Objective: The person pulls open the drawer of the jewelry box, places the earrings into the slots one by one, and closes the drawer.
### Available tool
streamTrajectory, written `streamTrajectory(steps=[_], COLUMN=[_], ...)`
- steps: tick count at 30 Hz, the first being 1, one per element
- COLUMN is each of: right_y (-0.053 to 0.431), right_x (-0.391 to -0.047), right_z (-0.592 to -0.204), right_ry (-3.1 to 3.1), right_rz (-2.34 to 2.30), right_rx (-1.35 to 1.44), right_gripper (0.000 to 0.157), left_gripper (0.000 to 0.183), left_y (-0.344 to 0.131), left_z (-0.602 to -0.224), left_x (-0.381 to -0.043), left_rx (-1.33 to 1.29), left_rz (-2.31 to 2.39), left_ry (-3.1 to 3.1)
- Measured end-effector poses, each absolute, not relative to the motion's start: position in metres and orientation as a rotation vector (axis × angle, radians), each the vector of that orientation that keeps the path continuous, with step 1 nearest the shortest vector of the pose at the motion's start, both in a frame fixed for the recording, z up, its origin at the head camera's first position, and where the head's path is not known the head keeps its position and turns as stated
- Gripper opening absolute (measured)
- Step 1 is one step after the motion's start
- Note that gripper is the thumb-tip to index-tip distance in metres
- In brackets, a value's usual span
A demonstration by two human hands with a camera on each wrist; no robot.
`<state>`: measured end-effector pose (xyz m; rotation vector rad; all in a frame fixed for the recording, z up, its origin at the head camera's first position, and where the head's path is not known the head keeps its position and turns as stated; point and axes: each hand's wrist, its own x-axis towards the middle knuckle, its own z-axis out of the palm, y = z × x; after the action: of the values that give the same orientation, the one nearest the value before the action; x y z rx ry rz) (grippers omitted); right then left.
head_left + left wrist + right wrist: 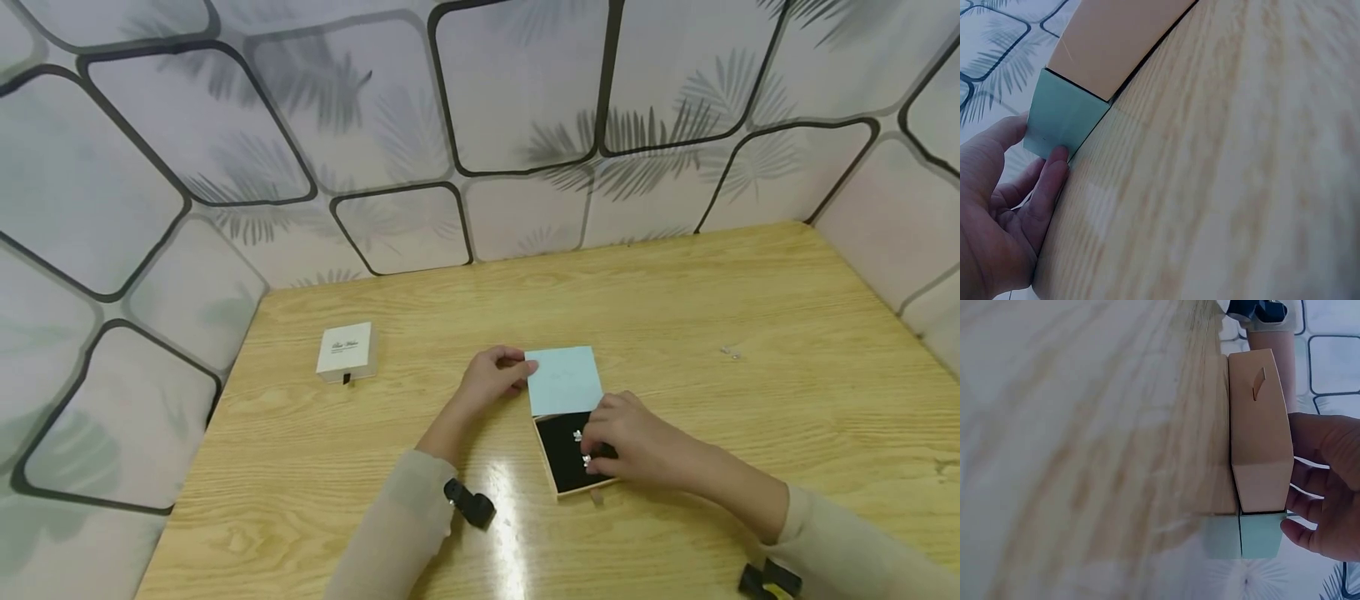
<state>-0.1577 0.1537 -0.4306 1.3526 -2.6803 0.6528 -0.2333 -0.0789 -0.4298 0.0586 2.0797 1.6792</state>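
Observation:
A small jewelry box lies on the table, its light-blue sleeve (564,381) pushed partway off a tan drawer (1260,437) with a black insert (558,450). My left hand (491,379) holds the sleeve's left side, thumb on the top edge and fingers against its side wall (1063,115). Over the drawer's right part is my right hand (630,437), its thumb and index fingertips at a small silver earring (587,460) on the insert. A second silver earring (577,435) sits just above it. The right hand covers the rest of the insert.
A white gift box (347,350) with dark lettering and a black pull tab stands at the left on the wooden table (450,308). Tiny shiny pieces (731,353) lie to the right. Patterned fabric (525,208) borders the table's back and sides.

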Motion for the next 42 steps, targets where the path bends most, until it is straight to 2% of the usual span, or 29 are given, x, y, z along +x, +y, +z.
streamTrajectory(steps=[9, 20, 27, 34, 42], right_y=[0.153, 0.163, 0.175, 0.18, 0.185], right_x=[-0.155, -0.159, -0.16, -0.159, -0.159], right_z=[-0.42, -0.4, -0.394, -0.396, -0.39], right_ry=[-2.645, -3.038, -3.228, -3.406, -3.544], right_rz=[0.674, 1.194, 1.361, 1.8, 1.906], right_rx=[1.293, 0.899, 0.809, 0.423, 0.174], right_gripper=[0.01, 0.013, 0.014, 0.012, 0.018], left_gripper=[0.04, 0.04, 0.04, 0.04, 0.04], left_y=[-0.08, -0.082, -0.082, -0.081, -0.079], left_z=[-0.431, -0.433, -0.432, -0.434, -0.432], left_x=[-0.234, -0.235, -0.234, -0.236, -0.235], left_rx=[0.051, 0.087, 0.063, 0.079, 0.075], left_rz=[1.676, 1.687, 1.697, 1.698, 1.689], left_ry=[2.08, 2.081, 2.067, 2.062, 2.07])
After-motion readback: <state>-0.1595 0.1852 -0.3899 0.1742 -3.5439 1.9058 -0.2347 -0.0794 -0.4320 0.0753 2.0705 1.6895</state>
